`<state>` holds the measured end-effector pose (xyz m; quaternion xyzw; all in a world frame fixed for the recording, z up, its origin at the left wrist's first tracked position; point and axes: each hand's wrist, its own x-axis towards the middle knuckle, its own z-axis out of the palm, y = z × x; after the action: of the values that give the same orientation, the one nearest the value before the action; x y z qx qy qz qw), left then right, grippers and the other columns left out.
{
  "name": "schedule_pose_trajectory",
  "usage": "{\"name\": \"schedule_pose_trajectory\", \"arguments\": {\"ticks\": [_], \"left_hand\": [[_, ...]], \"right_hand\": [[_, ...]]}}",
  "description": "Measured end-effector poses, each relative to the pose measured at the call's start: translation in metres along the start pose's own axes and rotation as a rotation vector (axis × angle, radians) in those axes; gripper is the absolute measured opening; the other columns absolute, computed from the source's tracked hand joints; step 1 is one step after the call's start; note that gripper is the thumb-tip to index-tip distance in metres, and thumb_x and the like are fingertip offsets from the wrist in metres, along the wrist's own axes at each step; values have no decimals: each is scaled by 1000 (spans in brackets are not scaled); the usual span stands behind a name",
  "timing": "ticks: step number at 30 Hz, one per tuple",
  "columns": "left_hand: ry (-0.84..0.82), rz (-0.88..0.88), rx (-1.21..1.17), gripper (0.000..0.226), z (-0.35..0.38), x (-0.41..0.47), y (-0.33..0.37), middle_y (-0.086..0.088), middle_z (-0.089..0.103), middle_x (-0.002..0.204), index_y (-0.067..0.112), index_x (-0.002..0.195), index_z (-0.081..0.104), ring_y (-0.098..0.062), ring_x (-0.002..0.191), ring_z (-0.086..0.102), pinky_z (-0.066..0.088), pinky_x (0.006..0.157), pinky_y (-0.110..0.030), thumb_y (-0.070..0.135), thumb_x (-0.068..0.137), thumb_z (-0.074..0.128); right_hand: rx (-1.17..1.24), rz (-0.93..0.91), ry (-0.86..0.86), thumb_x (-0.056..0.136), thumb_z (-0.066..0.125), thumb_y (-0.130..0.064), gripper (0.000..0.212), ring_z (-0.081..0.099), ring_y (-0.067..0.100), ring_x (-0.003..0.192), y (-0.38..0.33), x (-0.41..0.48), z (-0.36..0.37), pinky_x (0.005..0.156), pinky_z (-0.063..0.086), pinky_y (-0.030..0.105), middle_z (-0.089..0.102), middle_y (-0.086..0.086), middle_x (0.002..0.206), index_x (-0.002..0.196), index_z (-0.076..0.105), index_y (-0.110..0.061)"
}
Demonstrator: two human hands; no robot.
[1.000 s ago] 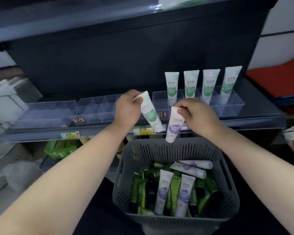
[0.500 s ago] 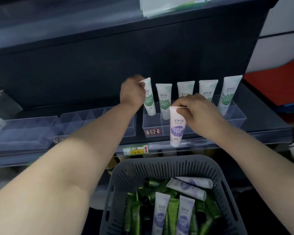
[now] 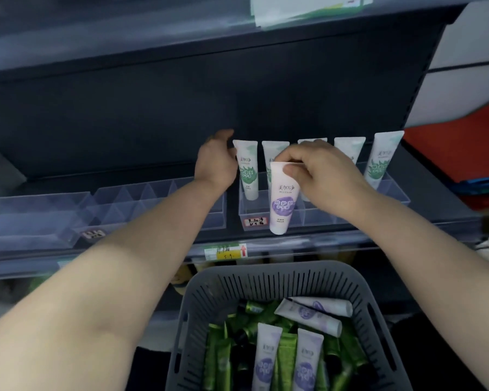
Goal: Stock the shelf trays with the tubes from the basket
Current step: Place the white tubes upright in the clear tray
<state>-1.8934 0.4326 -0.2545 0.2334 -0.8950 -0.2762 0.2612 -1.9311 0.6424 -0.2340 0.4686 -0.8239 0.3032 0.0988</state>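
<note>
My left hand [image 3: 216, 165] is at the left edge of a green-label white tube [image 3: 248, 172] that stands cap down in the back row of the clear shelf tray [image 3: 394, 193]. Its fingertips touch the tube; whether they still grip it is hidden. Several more green-label tubes [image 3: 380, 160] stand in that row to the right. My right hand [image 3: 319, 170] pinches the top of a purple-label tube [image 3: 282, 201], which hangs cap down in front of the tray's front row. The grey basket [image 3: 266, 279] below holds purple-label tubes [image 3: 266, 359] and several green tubes [image 3: 286, 354].
More clear divided trays [image 3: 141, 198] stand to the left on the same shelf. A price label [image 3: 226, 251] sits on the shelf's front rail. The shelf above overhangs. Red and blue material [image 3: 463, 153] lies at the right.
The view moved closer to the shelf. My left hand brought the green-label tube upright into the tray's back row. My right hand lifted the purple-label tube up in front of the tray.
</note>
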Motion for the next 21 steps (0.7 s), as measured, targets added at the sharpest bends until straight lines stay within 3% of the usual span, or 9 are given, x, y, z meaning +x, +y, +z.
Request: {"name": "schedule_pose_trajectory", "arguments": {"ticks": [4, 9, 21], "left_hand": [[-5, 103, 117, 39, -19, -29, -8, -14, 56, 129, 12, 131, 54, -27, 119, 52, 42, 95, -28, 7, 93, 51], [-122, 218, 304, 37, -34, -58, -20, -8, 55, 133, 13, 129, 56, -26, 120, 47, 44, 96, -36, 12, 92, 55], [-164, 227, 317, 34, -43, -85, -28, -6, 55, 133, 13, 127, 57, -24, 122, 47, 46, 95, -38, 12, 93, 55]], "right_hand": [[-31, -19, 86, 95, 50, -18, 19, 47, 15, 95, -15, 17, 3, 76, 43, 35, 64, -2, 99, 107, 65, -23], [-106, -19, 170, 94, 50, -17, 19, 50, 24, 100, -28, 34, 16, 77, 43, 36, 65, 1, 101, 107, 64, -22], [-229, -26, -48, 96, 49, -19, 24, 51, 27, 108, -28, 38, 60, 74, 36, 33, 65, 6, 112, 117, 61, -21]]}}
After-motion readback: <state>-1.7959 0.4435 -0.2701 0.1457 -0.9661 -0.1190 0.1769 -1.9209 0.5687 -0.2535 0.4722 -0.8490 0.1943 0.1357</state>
